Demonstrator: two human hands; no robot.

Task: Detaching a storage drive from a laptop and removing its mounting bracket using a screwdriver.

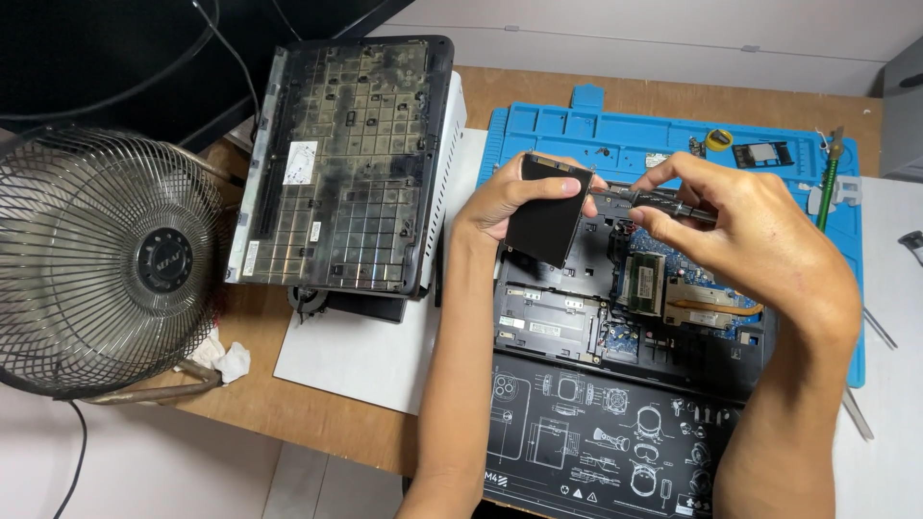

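Note:
My left hand [500, 207] holds a flat black rectangular drive [546, 211], tilted up above an opened laptop [625, 317]. My right hand [750, 226] grips a dark metal screwdriver [649, 200] by its handle, with its tip against the drive's right edge. Below the hands the laptop's inside shows: a green memory module [644, 282], copper heat pipes [711, 309] and an empty drive bay [548, 322]. My right forearm hides the laptop's right side.
The laptop lies on a blue work mat [654, 135] holding small parts. A black printed mat [586, 432] lies in front. A removed laptop bottom cover [346, 163] leans at left beside a wire-guard fan [96, 259]. A green-handled tool [829, 187] lies at right.

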